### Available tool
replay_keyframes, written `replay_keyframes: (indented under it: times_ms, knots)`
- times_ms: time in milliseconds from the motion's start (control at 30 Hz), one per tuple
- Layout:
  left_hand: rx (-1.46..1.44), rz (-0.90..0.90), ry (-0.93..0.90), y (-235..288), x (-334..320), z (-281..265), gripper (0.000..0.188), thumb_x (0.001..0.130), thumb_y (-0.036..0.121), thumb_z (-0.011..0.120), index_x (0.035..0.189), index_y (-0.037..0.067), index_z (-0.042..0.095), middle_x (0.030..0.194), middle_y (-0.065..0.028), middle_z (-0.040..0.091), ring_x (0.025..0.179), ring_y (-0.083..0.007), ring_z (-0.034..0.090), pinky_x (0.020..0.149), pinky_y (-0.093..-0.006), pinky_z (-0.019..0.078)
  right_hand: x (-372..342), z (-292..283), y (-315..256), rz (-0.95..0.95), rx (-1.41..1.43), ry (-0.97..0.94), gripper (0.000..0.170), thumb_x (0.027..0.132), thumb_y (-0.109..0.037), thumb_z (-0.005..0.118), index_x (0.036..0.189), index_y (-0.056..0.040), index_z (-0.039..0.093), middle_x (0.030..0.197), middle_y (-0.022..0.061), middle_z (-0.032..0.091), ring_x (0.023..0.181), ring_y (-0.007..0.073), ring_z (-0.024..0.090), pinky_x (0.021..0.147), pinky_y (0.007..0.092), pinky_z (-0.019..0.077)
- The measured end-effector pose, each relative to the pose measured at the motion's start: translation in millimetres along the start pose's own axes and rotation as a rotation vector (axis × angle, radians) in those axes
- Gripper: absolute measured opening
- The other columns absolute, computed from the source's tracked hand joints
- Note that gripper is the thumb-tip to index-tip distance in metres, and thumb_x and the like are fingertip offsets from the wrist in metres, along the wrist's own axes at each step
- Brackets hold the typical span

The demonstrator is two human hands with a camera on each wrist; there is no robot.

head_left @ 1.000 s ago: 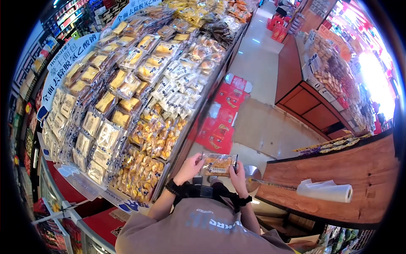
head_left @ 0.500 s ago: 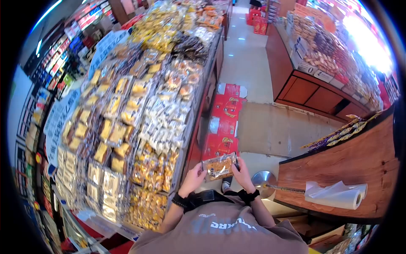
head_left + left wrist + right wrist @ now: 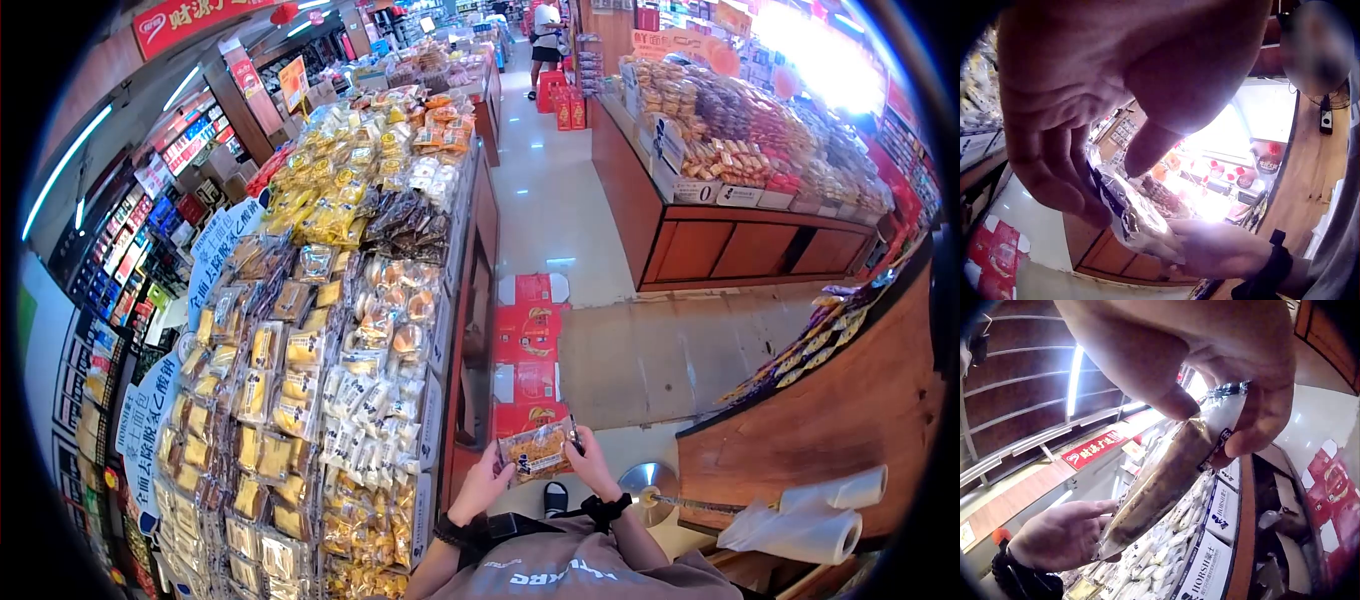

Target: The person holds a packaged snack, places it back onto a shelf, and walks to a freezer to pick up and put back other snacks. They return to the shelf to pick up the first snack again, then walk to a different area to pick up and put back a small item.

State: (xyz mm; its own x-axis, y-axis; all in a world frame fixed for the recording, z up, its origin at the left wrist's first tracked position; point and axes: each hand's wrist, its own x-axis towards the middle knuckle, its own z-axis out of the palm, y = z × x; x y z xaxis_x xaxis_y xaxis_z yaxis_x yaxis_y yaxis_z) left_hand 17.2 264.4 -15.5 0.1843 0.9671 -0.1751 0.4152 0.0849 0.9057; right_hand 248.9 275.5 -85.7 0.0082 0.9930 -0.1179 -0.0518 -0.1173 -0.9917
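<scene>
A clear-wrapped packet of bread (image 3: 536, 450), brown with a white label, is held in front of the person's waist. My left hand (image 3: 483, 485) grips its left end, the thumb on the near face. At the other end, my right hand (image 3: 595, 467) pinches the crimped edge of the wrapper. The left wrist view shows the shiny packet (image 3: 1138, 212) nearly edge-on between both hands. From the right wrist, thumb and curled fingers hold the gathered wrapper end, and the bread (image 3: 1154, 481) slants down toward the left hand (image 3: 1060, 537).
A long display (image 3: 440, 330) of wrapped breads and cakes runs along the left. Flattened red cartons (image 3: 527, 345) lie on the aisle floor. To the right stand a wooden counter (image 3: 800, 425) with plastic bag rolls (image 3: 800, 535) and another snack display (image 3: 740, 240). A person (image 3: 546, 45) stands far down the aisle.
The head view has tilted up, showing more of the aisle and ceiling. Both hands keep hold of the bread packet, which sits lower in the view and is tilted slightly.
</scene>
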Motion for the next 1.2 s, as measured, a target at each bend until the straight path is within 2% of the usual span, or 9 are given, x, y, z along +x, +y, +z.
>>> replay_keyframes:
  times_ms: [100, 167, 267, 367, 433, 567, 800, 933, 1200]
  knots:
    - [0.062, -0.016, 0.022, 14.4, 10.8, -3.4, 0.069, 0.090, 0.017, 0.063, 0.146, 0.001, 0.025, 0.090, -0.0171, 0.067, 0.077, -0.0264, 0.067, 0.072, -0.0357, 0.0519, 14.2, 0.5, -0.6, 0.024, 0.071, -0.004, 0.031, 0.096, -0.010, 0.055, 0.124, -0.0006, 0.045, 0.093, 0.0015, 0.058, 0.080, 0.0062, 0.055, 0.069, 0.0238, 0.0475]
    - [0.111, 0.005, 0.043, 19.9, 16.7, -8.2, 0.077, 0.089, 0.017, 0.064, 0.149, 0.003, 0.017, 0.091, -0.0179, 0.066, 0.076, -0.0281, 0.067, 0.071, -0.0366, 0.0518, 26.5, -1.7, 0.0, -0.031, -0.063, -0.028, 0.030, 0.096, -0.010, 0.055, 0.122, -0.0004, 0.047, 0.095, 0.0026, 0.059, 0.083, 0.0071, 0.056, 0.071, 0.0243, 0.0482]
    - [0.122, -0.065, -0.008, 34.9, 23.9, -20.2, 0.077, 0.089, 0.017, 0.065, 0.149, 0.004, 0.018, 0.090, -0.0180, 0.066, 0.076, -0.0282, 0.067, 0.070, -0.0369, 0.0517, 40.8, 0.3, -6.9, 0.055, -0.227, -0.092, 0.029, 0.096, -0.010, 0.055, 0.122, -0.0001, 0.048, 0.100, 0.0041, 0.060, 0.087, 0.0090, 0.057, 0.075, 0.0260, 0.0485]
    - [0.080, 0.001, 0.063, 7.5, 32.6, -23.0, 0.067, 0.089, 0.017, 0.065, 0.145, 0.007, 0.031, 0.085, -0.0177, 0.065, 0.073, -0.0264, 0.067, 0.067, -0.0364, 0.0512, 58.5, 10.1, -2.6, 0.034, -0.175, -0.123, 0.031, 0.095, -0.010, 0.055, 0.123, 0.0009, 0.047, 0.100, 0.0064, 0.061, 0.090, 0.0116, 0.058, 0.078, 0.0283, 0.0487]
    - [0.095, -0.019, 0.110, 28.2, 43.7, -35.4, 0.051, 0.088, 0.016, 0.066, 0.135, 0.008, 0.048, 0.078, -0.0168, 0.064, 0.068, -0.0243, 0.065, 0.063, -0.0352, 0.0503, 73.7, 17.9, -9.9, 0.041, -0.180, -0.120, 0.031, 0.095, -0.010, 0.055, 0.123, 0.0011, 0.048, 0.100, 0.0072, 0.062, 0.090, 0.0127, 0.058, 0.079, 0.0291, 0.0489]
    - [0.027, -0.040, 0.103, 18.4, 70.4, -55.6, 0.043, 0.086, 0.016, 0.068, 0.126, 0.006, 0.057, 0.073, -0.0141, 0.063, 0.061, -0.0210, 0.061, 0.058, -0.0331, 0.0484, 96.6, 34.4, -37.6, 0.085, -0.273, -0.126, 0.030, 0.095, -0.012, 0.055, 0.122, 0.0013, 0.050, 0.099, 0.0097, 0.062, 0.091, 0.0134, 0.058, 0.080, 0.0299, 0.0491]
    - [0.011, 0.023, 0.135, -3.3, 126.2, -105.1, 0.045, 0.085, 0.017, 0.069, 0.127, 0.005, 0.058, 0.068, -0.0113, 0.060, 0.059, -0.0176, 0.056, 0.058, -0.0319, 0.0476, 168.0, 69.0, -29.5, -0.008, -0.383, -0.117, 0.032, 0.094, -0.015, 0.056, 0.122, 0.0010, 0.051, 0.091, 0.0086, 0.062, 0.084, 0.0111, 0.056, 0.076, 0.0294, 0.0485]
    - [-0.038, 0.013, 0.214, -0.9, 145.0, -136.7, 0.041, 0.085, 0.017, 0.070, 0.123, 0.005, 0.059, 0.064, -0.0085, 0.057, 0.055, -0.0159, 0.052, 0.053, -0.0312, 0.0436, 194.1, 106.5, -89.6, -0.026, -0.378, -0.158, 0.032, 0.094, -0.016, 0.057, 0.121, -0.0015, 0.051, 0.083, 0.0118, 0.061, 0.077, 0.0132, 0.056, 0.072, 0.0319, 0.0480]
    - [-0.045, -0.029, 0.385, -20.0, 139.9, -181.6, 0.038, 0.085, 0.016, 0.070, 0.120, 0.006, 0.060, 0.064, -0.0068, 0.055, 0.056, -0.0141, 0.050, 0.054, -0.0308, 0.0420, 245.4, 162.7, -70.1, -0.207, -0.497, -0.323, 0.036, 0.093, -0.017, 0.059, 0.124, -0.0030, 0.049, 0.090, 0.0127, 0.062, 0.081, 0.0145, 0.058, 0.074, 0.0320, 0.0482]
